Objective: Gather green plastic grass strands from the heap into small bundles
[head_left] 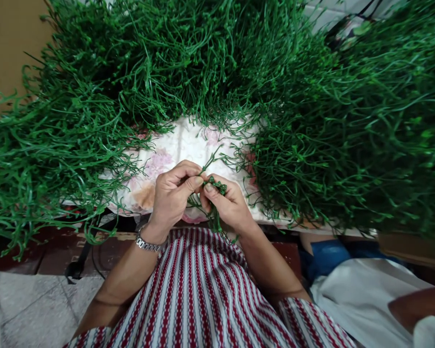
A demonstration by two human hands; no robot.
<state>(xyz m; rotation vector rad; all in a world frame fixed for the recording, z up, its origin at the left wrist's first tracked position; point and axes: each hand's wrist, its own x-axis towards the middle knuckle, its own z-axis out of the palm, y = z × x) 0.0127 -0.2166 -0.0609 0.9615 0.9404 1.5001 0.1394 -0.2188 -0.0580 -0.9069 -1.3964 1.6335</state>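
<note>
Close together over the flowered cloth, my two hands meet at their fingertips. My left hand (179,186), with a metal watch on its wrist, pinches a thin green plastic stem (210,160) whose forked tip points up and away. Several green stems are bunched in my right hand (227,200), closed around them. The knobby ends of this bunch of green stems (217,185) show above the thumb, and its thin strands hang below the palm. Where the single stem meets the bunch, my fingers hide the contact.
A large pile of green artificial stems (188,58) covers the far side, with more heaped stems at left (50,159) and right (348,159). The white flowered cloth (188,140) shows between them. At lower right sits another person in a pale garment (366,290).
</note>
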